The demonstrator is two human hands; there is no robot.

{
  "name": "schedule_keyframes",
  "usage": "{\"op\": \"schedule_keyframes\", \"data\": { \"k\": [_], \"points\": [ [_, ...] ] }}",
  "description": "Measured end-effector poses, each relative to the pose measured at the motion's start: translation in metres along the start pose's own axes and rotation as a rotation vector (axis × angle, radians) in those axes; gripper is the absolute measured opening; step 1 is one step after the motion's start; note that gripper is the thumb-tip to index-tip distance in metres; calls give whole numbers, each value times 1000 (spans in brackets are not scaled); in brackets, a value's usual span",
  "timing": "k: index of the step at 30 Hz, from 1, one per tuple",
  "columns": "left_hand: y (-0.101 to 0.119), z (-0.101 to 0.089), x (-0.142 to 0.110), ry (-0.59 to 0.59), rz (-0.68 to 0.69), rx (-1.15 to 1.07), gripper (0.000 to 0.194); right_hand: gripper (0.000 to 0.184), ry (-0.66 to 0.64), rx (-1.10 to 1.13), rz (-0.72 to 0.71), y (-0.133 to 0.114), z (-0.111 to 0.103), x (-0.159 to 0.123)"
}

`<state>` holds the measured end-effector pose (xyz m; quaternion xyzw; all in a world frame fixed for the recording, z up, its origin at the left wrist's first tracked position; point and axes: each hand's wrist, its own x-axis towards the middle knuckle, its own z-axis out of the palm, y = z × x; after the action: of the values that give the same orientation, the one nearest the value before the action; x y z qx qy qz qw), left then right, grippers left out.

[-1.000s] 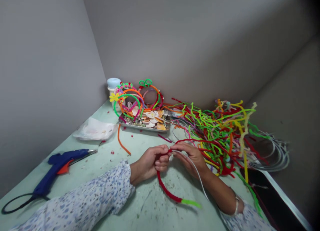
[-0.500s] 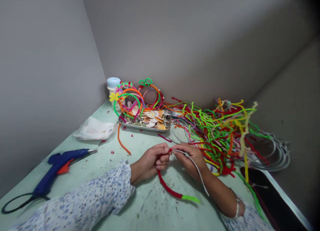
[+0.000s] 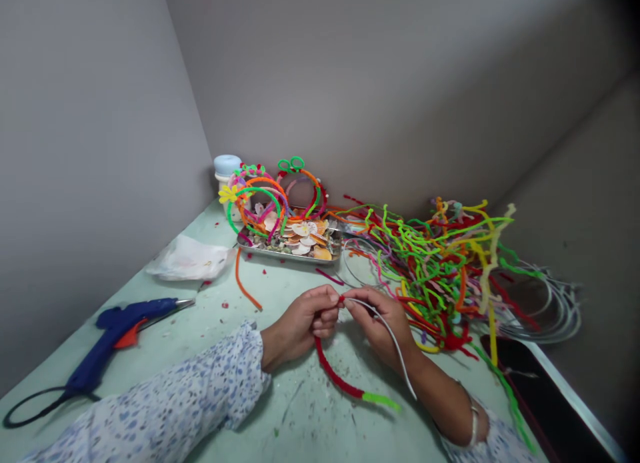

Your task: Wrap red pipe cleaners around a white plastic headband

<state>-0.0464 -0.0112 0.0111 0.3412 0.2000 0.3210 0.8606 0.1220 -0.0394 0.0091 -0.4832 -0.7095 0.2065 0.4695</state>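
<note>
Near the middle of the table my left hand (image 3: 313, 316) is closed around a thin headband wrapped in red pipe cleaner (image 3: 336, 377). Its wrapped part hangs below that hand in a curve and ends in a bright green tip (image 3: 381, 401). Touching it from the other side, my right hand (image 3: 377, 316) pinches at the spot where the red wrapping meets bare band. From there the bare grey-white band (image 3: 399, 349) arcs down past my right palm. My fingertips nearly meet and hide part of the red wrapping.
A blue glue gun (image 3: 120, 333) lies at the left, by a white plastic bag (image 3: 193, 259). Behind, finished headbands (image 3: 260, 189) stand on a metal tray (image 3: 280, 255) of shells. Tangled pipe cleaners (image 3: 430, 256), coiled bands (image 3: 560, 309) and a dark phone-like slab (image 3: 550, 389) are at right.
My right fingers have shifted slightly at the join, and a bit more red shows between my hands. The bare band's end has moved slightly down and left.
</note>
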Motion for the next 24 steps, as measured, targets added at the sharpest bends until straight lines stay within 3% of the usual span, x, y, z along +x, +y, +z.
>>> {"op": "schedule_keyframes", "data": {
  "k": [8,24],
  "points": [
    [1,2,-1,9,31,60,14,8,45,-46,-68,-5,1,1],
    [0,1,0,23,46,96,15,10,83,-32,37,-8,4,-1]
  ]
}}
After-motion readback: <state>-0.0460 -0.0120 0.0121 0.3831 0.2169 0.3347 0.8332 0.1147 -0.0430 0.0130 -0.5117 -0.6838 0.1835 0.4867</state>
